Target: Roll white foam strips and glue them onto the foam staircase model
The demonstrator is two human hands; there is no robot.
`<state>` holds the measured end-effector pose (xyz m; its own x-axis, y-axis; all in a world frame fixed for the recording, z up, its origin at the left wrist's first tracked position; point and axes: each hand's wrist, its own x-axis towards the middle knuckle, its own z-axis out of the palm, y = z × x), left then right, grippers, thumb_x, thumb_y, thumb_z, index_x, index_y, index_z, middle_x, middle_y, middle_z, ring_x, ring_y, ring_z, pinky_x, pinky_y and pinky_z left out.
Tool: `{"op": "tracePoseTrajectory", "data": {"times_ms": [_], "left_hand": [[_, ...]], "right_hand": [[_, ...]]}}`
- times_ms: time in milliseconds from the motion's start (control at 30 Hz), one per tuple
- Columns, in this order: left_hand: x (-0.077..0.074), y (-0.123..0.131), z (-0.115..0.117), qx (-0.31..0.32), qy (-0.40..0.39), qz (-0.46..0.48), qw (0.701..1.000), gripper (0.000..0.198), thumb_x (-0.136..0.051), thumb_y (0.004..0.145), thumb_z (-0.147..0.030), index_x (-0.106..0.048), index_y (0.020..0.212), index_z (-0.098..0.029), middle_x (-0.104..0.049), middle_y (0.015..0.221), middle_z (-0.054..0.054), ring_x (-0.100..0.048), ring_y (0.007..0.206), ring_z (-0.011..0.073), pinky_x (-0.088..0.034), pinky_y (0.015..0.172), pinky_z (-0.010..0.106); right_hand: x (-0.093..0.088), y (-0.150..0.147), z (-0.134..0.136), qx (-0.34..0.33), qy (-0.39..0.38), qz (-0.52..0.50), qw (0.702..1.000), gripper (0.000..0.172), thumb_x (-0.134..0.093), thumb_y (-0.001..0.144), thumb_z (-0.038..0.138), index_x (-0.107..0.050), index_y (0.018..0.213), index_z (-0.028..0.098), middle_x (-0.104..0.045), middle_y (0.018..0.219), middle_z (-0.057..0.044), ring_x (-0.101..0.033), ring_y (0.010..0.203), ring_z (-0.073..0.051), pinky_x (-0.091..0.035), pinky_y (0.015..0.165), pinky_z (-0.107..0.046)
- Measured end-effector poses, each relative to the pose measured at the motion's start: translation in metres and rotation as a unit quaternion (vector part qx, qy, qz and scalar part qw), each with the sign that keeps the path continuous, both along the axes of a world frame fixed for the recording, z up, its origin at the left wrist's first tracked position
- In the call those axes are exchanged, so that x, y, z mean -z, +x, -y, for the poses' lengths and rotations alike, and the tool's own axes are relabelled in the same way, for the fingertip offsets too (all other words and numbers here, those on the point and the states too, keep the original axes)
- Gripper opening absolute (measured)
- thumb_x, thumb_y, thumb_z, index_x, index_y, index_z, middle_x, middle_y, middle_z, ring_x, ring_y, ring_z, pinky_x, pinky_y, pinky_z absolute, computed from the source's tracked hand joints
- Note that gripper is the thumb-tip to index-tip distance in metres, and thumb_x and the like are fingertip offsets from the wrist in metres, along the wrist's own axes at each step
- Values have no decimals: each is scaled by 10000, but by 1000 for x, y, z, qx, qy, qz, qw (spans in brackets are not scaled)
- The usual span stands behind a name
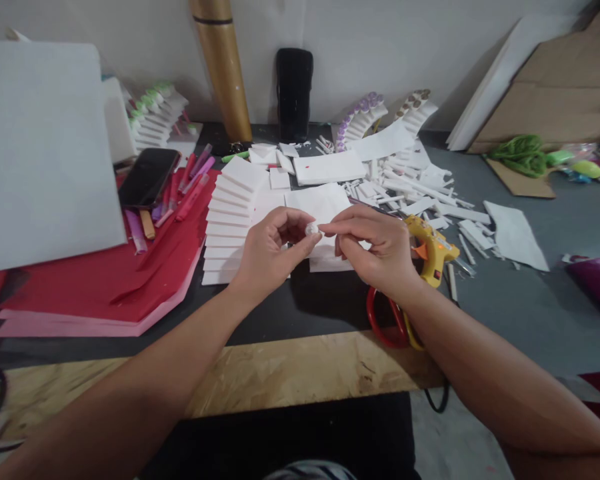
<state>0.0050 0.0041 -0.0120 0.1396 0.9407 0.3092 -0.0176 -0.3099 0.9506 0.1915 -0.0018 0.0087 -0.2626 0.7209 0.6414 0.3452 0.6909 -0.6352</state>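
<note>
White piece (312, 229) at tip of left grip (267, 250)

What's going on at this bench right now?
A person's left hand holds a small white piece over the bench, and the right hand is held up close to it; whether it touches is hard to tell. A white stepped piece lies left of the hands. A yellow glue gun and loose white scraps lie to the right.
</note>
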Motion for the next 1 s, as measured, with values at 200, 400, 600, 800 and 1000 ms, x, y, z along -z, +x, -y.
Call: {"op": "tracePoseTrajectory", "data": {"times_ms": [200,400,600,800,1000], "left_hand": [[1,-1,0,4,7,-10,1000,208,-800,808,-313,-693,933,-186,-668,816,20,-612,739,134,-491,659,257],[-2,-1,0,10,23,-21,999,173,-789,820,-298,-695,907,-181,-660,809,13,-610,733,126,-487,654,248],[-4,-1,1,9,35,-28,999,142,-782,821,-273,-697,887,-181,-657,812,11,-612,738,124,-500,660,244],[-6,-1,2,11,35,-36,999,150,-784,825,-305,-700,871,-190,-654,801,9,-608,730,126,-502,658,248],[-6,-1,2,13,37,-41,998,175,-789,823,-336,-693,852,-193,-659,784,11,-595,695,122,-502,635,248]], "right_hand": [[-2,-1,0,8,-11,5,1000,373,-527,809,37,-829,869,247,-700,831,-18,-603,607,-91,-484,545,-240],[-1,0,0,4,-4,6,1000,371,-525,804,31,-829,870,233,-699,816,-21,-596,599,-92,-484,552,-243],[-1,0,0,4,-7,3,1000,367,-520,802,26,-826,862,220,-697,821,-26,-588,592,-89,-482,550,-246],[-2,0,1,9,-15,7,1000,369,-516,794,23,-816,850,231,-688,796,-11,-591,601,-91,-481,554,-245],[-3,0,1,11,-22,6,1000,354,-514,789,24,-806,850,215,-687,809,-20,-585,598,-91,-481,557,-251]]}}
